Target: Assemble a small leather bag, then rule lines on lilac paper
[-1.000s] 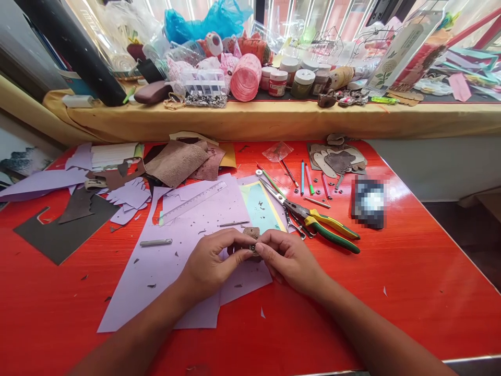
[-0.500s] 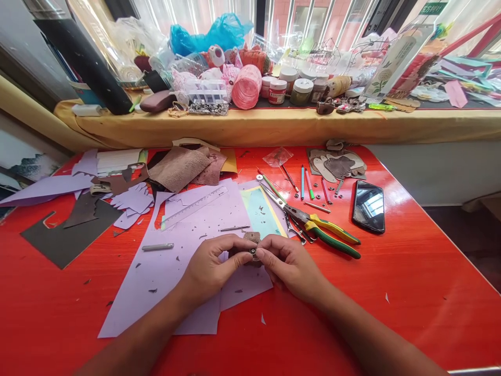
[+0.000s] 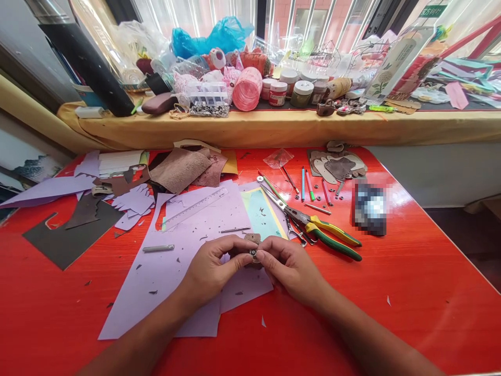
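Item 1: small brown leather piece [image 3: 252,239] with a metal snap [image 3: 253,254], which I see pinched between both hands over the lilac paper sheet [image 3: 172,261].
Left hand [image 3: 211,266]: fingers curled shut on the piece.
Right hand [image 3: 287,263]: fingers likewise closed on it.
At 2 o'clock from the hands: green-handled scissors [image 3: 313,224].
At 11 o'clock: clear ruler [image 3: 194,208].
Surface: red table [image 3: 410,292].

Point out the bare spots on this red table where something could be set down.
Bare red table lies right of the right hand, below the pliers. Another patch sits at the near left, below the dark sheet and left of the lilac paper. The far half is crowded with scraps, pens and tools.
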`<action>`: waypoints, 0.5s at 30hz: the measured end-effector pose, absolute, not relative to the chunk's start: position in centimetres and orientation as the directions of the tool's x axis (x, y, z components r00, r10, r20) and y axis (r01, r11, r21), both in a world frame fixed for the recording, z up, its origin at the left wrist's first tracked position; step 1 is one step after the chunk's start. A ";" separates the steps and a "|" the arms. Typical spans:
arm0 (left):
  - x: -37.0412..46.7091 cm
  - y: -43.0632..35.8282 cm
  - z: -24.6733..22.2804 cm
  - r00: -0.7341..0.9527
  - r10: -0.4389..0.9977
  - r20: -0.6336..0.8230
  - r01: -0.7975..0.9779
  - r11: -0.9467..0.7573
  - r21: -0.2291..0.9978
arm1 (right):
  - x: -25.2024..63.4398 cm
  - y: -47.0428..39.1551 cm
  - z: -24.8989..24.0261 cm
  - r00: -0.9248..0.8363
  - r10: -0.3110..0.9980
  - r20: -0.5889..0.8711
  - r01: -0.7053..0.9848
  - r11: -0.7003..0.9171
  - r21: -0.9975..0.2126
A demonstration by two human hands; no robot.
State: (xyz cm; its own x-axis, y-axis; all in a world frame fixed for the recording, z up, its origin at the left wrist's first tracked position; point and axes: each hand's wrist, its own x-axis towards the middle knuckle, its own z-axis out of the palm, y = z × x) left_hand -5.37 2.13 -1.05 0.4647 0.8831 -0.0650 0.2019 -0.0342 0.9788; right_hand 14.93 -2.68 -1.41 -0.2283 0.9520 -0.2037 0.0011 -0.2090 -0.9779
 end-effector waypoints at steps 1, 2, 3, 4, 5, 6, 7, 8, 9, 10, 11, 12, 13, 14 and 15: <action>-5.4 2.1 -1.1 0.460 0.885 -0.073 0.196 -0.021 0.980 | 14.9 -2.7 -1.4 -0.228 0.952 -0.202 0.002 -0.208 -0.978; -5.3 2.1 -1.1 0.457 0.886 -0.081 0.191 -0.009 0.982 | 14.9 -2.7 -1.4 -0.228 0.953 -0.201 0.002 -0.206 -0.978; -5.3 2.1 -1.1 0.456 0.886 -0.086 0.186 -0.001 0.983 | 14.9 -2.7 -1.3 -0.227 0.953 -0.200 0.003 -0.205 -0.979; -5.3 2.1 -1.1 0.457 0.885 -0.090 0.182 0.006 0.983 | 14.9 -2.7 -1.3 -0.225 0.953 -0.200 0.005 -0.204 -0.979; -5.3 2.1 -1.1 0.458 0.884 -0.094 0.178 0.012 0.984 | 14.9 -2.7 -1.2 -0.224 0.954 -0.200 0.008 -0.203 -0.979; -5.3 2.0 -1.1 0.460 0.883 -0.094 0.173 0.015 0.985 | 14.9 -2.7 -1.2 -0.222 0.954 -0.200 0.010 -0.203 -0.979; -5.3 2.1 -1.1 0.462 0.882 -0.092 0.164 0.017 0.986 | 14.9 -2.8 -1.1 -0.222 0.954 -0.201 0.011 -0.203 -0.979; -5.3 2.1 -1.1 0.465 0.881 -0.086 0.154 0.015 0.988 | 15.0 -2.8 -1.1 -0.222 0.954 -0.201 0.012 -0.204 -0.979; -5.3 2.1 -1.1 0.469 0.880 -0.076 0.143 0.009 0.990 | 15.0 -2.8 -1.1 -0.222 0.954 -0.202 0.014 -0.204 -0.979; -5.3 2.1 -1.1 0.475 0.878 -0.064 0.133 0.000 0.991 | 15.0 -2.8 -1.1 -0.221 0.954 -0.201 0.017 -0.202 -0.979; -5.3 2.2 -1.1 0.482 0.875 -0.048 0.126 -0.015 0.992 | 15.0 -2.8 -1.1 -0.220 0.955 -0.199 0.023 -0.199 -0.980; -5.3 2.2 -1.1 0.487 0.873 -0.028 0.119 -0.034 0.992 | 15.0 -2.8 -1.2 -0.219 0.956 -0.197 0.031 -0.195 -0.980; -5.3 2.2 -1.1 0.493 0.870 -0.008 0.112 -0.054 0.992 | 15.0 -2.8 -1.3 -0.218 0.957 -0.192 0.041 -0.188 -0.981; -5.3 2.3 -1.1 0.498 0.867 0.011 0.104 -0.073 0.992 | 15.0 -2.8 -1.4 -0.220 0.958 -0.186 0.051 -0.179 -0.983; -5.3 2.3 -1.1 0.503 0.864 0.027 0.096 -0.087 0.992 | 15.0 -2.8 -1.5 -0.222 0.959 -0.176 0.060 -0.167 -0.984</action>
